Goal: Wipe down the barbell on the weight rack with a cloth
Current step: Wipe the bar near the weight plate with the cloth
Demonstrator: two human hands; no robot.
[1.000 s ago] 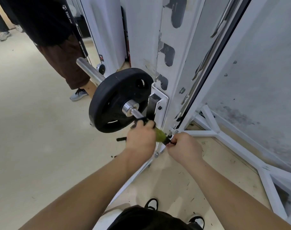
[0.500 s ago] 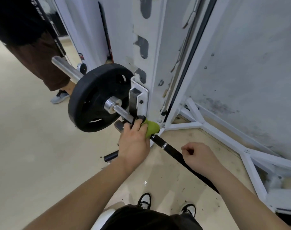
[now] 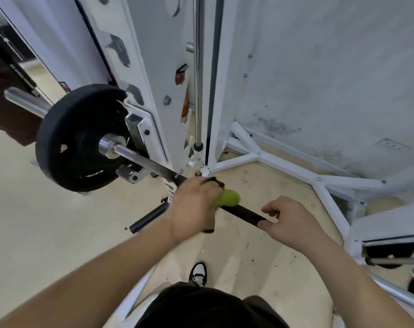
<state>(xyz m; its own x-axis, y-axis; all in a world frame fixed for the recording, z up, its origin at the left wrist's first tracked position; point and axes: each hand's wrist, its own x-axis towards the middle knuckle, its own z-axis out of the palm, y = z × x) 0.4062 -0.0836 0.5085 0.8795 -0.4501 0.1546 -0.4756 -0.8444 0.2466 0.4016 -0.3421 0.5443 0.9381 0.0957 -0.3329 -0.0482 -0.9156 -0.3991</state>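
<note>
The barbell point(image 3: 144, 160) rests on the white rack's hook point(image 3: 139, 129), its shaft running from a black weight plate point(image 3: 76, 140) at the left down toward me. My left hand point(image 3: 193, 207) is wrapped around the shaft with a green and black cloth point(image 3: 227, 197) pressed on the bar; part of the cloth sticks out to the right of the fingers. My right hand point(image 3: 288, 223) grips the dark shaft a little further right, thumb under the bar.
The white rack upright point(image 3: 158, 74) and its floor braces point(image 3: 293, 169) stand close ahead, against a grey wall point(image 3: 331, 67). A chrome guide rod point(image 3: 197, 67) runs up the rack. A short black peg point(image 3: 149, 217) juts out low. Another person's legs point(image 3: 5, 91) are at far left.
My left hand has slid the cloth down the shaft away from the plate. My right hand has closed its grip on the bar. My head has moved closer and tilted down.
</note>
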